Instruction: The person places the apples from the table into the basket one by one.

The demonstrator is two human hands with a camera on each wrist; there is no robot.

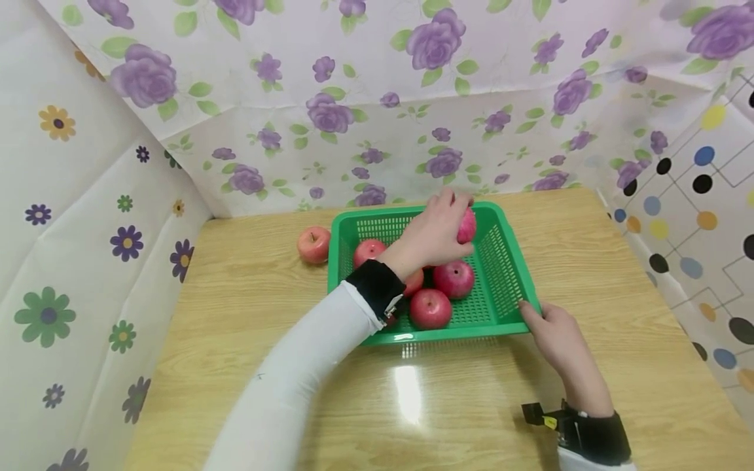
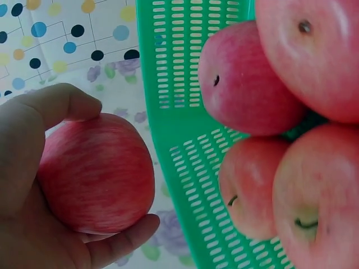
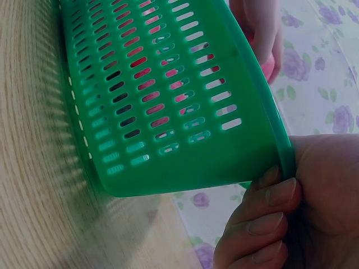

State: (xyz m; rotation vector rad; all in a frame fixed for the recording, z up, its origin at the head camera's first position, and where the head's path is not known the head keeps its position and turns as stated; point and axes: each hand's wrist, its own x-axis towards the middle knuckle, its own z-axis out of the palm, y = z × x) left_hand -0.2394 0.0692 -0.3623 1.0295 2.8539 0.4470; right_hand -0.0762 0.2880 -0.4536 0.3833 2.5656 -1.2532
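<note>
A green slotted plastic basket stands on the table with several red apples in it. Over its far right part, my left hand grips a red apple, thumb and fingers curled around its sides. In the left wrist view that apple is apart from the basket wall. My right hand pinches the basket's near right corner, and the right wrist view shows its fingers curled under the rim. The left forearm hides some of the apples in the head view.
One apple lies on the wooden table just left of the basket. Behind the table hangs a sheet with purple flowers. Patterned sheets also stand at the left and right sides.
</note>
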